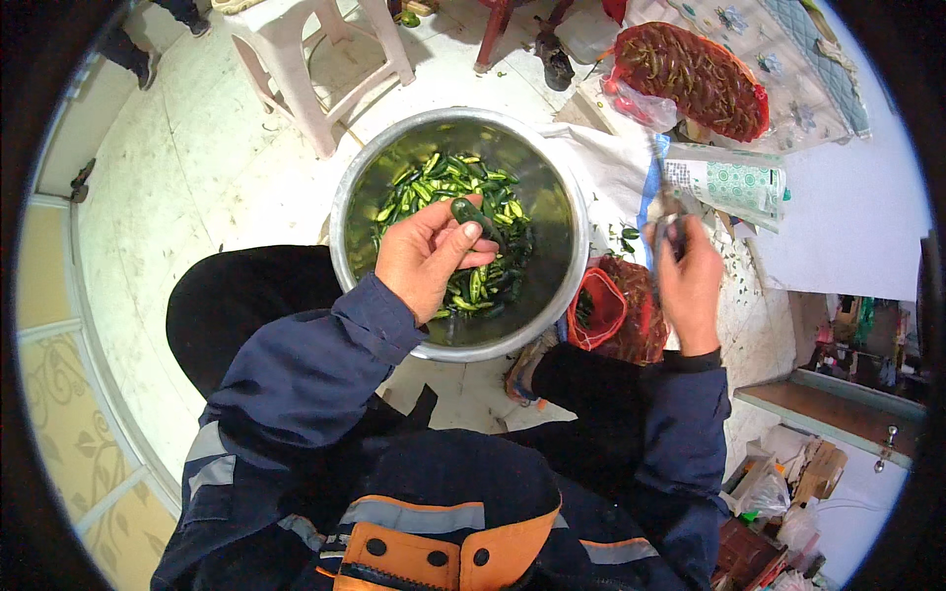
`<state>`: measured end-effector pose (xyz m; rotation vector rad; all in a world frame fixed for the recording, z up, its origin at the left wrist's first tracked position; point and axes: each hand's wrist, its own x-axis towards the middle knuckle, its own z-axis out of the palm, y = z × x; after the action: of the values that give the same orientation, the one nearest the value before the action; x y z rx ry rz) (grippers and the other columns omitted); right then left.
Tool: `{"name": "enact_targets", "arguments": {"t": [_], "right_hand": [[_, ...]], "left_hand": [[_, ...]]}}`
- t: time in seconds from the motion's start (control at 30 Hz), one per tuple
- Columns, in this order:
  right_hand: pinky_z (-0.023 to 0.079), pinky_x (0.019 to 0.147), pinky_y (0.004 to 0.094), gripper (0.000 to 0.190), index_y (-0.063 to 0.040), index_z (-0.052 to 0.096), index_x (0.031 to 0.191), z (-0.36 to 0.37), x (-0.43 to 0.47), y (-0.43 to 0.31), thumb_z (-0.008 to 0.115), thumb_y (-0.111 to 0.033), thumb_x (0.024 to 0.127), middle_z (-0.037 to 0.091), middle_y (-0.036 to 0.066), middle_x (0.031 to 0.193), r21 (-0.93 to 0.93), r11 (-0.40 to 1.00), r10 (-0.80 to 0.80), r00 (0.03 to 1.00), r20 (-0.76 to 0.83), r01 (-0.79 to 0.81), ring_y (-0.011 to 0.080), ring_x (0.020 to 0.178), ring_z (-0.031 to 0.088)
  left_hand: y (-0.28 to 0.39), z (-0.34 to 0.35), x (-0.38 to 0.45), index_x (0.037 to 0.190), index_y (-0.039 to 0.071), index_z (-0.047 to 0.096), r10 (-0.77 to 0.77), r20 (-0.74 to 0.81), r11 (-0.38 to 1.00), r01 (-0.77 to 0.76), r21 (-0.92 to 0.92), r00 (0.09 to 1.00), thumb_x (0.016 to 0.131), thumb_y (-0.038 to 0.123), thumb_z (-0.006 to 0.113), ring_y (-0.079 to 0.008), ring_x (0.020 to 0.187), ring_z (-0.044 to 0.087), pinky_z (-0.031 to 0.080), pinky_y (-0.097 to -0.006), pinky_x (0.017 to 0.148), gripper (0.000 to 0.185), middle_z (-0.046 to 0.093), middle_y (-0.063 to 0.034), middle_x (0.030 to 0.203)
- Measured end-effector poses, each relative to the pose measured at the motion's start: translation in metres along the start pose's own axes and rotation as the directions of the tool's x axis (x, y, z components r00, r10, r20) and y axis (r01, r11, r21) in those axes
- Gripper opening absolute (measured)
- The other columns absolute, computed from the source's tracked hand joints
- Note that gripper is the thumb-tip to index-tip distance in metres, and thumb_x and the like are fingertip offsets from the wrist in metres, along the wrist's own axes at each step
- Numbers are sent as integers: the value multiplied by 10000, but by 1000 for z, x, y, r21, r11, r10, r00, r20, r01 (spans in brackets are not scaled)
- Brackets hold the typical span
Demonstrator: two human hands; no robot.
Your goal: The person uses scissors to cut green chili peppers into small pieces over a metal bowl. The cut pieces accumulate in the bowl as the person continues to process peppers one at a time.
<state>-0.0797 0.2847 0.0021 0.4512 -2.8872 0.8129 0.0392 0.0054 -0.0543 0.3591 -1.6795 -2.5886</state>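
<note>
Over a large round metal bowl [342, 221], my left hand [436, 251] pinches a dark green pepper [468, 213] between thumb and fingers. In the bowl lie many green peppers [421, 190], a number of them slit so that pale insides show. To the right of the bowl, my right hand [687, 273] is closed around the dark handle of a blurred tool [669, 196]. Its narrow upper part points away from me; whether it is a knife or scissors I cannot tell.
By the bowl's right side stands an open red mesh sack [597, 310] with peppers inside. A full mesh sack [687, 77] lies at the upper right. A white plastic stool [318, 66] stands beyond the bowl, near another person's feet [148, 70]. White sacking [606, 170] lies to the right.
</note>
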Motion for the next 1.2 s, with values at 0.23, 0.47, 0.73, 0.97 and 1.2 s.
{"name": "enact_targets", "arguments": {"t": [0.23, 0.47, 0.73, 0.97, 1.2], "right_hand": [[455, 563, 452, 325, -35, 535, 905, 9, -14, -25, 734, -289, 862, 598, 191, 657, -84, 994, 70, 993, 91, -62, 399, 625, 617], [482, 609, 473, 404, -9, 524, 972, 3, -25, -46, 721, -344, 862, 609, 222, 724, 130, 986, -149, 884, 444, 101, 421, 711, 631], [477, 735, 495, 573, 24, 502, 989, 3, -38, -46, 712, -487, 837, 594, 238, 881, 73, 948, -300, 797, 524, 309, 429, 859, 604], [487, 738, 493, 601, 23, 489, 1020, 7, -41, -49, 702, -509, 840, 601, 226, 907, 88, 949, -300, 782, 546, 302, 413, 886, 609], [493, 678, 496, 562, 12, 480, 987, 14, -45, -47, 670, -504, 874, 621, 220, 841, 84, 955, -280, 769, 575, 285, 420, 823, 630]], "left_hand": [[0, -8, 5, 1347, -33, 486, -120, 65, 969, 131, -207, 991, 1048, 102, 451, -271, 1043, 675, 572, -388, 938, 330, 614, -178, 1200], [-9, -11, 8, 1247, -3, 557, -107, 151, 916, 157, -368, 983, 1019, 106, 529, -249, 1053, 677, 568, -388, 947, 255, 671, -139, 1144], [-6, -4, 5, 1196, -22, 612, -154, 86, 933, 174, -316, 984, 983, 77, 597, -203, 1031, 679, 582, -340, 913, 235, 686, -125, 1122], [-11, 3, 4, 1177, -41, 613, -146, 63, 961, 157, -228, 987, 958, 51, 626, -193, 936, 698, 611, -307, 823, 238, 699, -129, 1065], [-3, 3, 3, 1151, -62, 595, -148, 101, 959, 168, -228, 984, 962, 40, 617, -209, 915, 703, 618, -328, 826, 216, 696, -150, 1038]]}}
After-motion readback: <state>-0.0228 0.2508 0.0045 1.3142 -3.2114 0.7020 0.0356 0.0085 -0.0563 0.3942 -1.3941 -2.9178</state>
